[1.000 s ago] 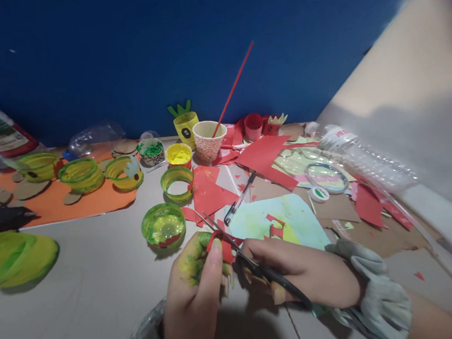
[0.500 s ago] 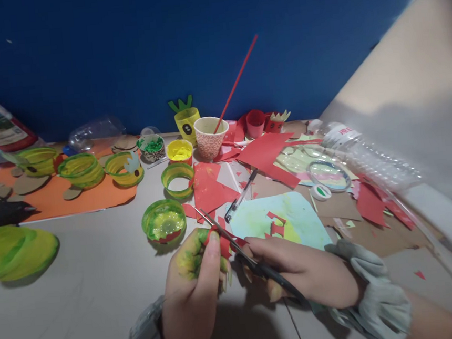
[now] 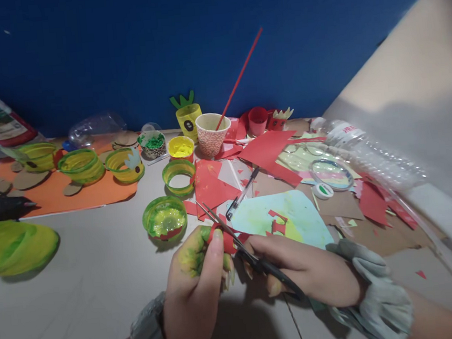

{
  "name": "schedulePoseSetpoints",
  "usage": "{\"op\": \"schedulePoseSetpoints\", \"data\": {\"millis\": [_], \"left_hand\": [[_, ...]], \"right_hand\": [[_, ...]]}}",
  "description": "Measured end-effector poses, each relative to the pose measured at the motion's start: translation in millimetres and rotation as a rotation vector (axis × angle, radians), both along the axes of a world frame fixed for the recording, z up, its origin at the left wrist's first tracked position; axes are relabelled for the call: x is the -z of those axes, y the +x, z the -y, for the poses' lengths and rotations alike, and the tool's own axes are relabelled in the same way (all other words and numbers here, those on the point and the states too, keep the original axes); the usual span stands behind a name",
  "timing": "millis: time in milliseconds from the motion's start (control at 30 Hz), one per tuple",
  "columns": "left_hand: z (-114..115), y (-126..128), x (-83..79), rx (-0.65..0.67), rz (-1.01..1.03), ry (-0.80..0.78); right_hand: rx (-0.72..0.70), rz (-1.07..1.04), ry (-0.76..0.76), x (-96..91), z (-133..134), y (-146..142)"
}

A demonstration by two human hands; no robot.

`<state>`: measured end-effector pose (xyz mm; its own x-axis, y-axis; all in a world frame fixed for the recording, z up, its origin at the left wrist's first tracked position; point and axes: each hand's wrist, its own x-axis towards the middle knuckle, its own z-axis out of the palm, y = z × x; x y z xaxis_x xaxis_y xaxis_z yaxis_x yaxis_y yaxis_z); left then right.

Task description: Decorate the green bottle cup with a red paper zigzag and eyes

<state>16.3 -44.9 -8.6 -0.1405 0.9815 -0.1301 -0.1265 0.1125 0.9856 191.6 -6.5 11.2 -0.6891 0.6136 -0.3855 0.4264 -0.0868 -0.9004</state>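
Observation:
Between thumb and fingers, my left hand [image 3: 199,277] pinches a small piece of red paper [image 3: 227,241]; green and yellow paint stains its palm. My right hand [image 3: 293,261] is closed round the black handles of a pair of scissors [image 3: 272,272]. The slightly parted blades lie across the red paper and point up and left. Just beyond the blades stands a green-and-yellow painted bowl [image 3: 164,218] with a red strip at its near rim. A pale blue sheet [image 3: 304,212] carrying red cut scraps lies past my right hand.
Behind are a patterned paper cup [image 3: 212,139] with a red stick, a cup of yellow paint [image 3: 181,148] and a cup of green paint [image 3: 152,143]. Painted rings line an orange sheet [image 3: 121,195] at left. A clear plastic bottle [image 3: 382,150] lies right. A black pen [image 3: 243,193] rests mid-table.
The red paper has turned in my left hand and shows a broader face beside the blades. Both hands stay nearly in place; the view has shifted slightly.

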Motion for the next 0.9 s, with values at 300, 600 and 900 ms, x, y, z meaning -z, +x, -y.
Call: {"op": "schedulePoseSetpoints", "data": {"millis": [300, 600, 900], "left_hand": [[1.4, 0.1, 1.6, 0.091, 0.094, -0.021], [2.5, -0.3, 1.8, 0.108, 0.007, -0.008], [0.2, -3.5, -2.5, 0.153, -0.046, 0.006]], "right_hand": [[-0.080, -0.015, 0.093, 2.8, -1.3, 1.8], [-0.050, -0.057, 0.134, -3.4, -0.9, -2.2], [-0.019, -0.005, 0.127, -4.5, 1.7, -2.6]]}}
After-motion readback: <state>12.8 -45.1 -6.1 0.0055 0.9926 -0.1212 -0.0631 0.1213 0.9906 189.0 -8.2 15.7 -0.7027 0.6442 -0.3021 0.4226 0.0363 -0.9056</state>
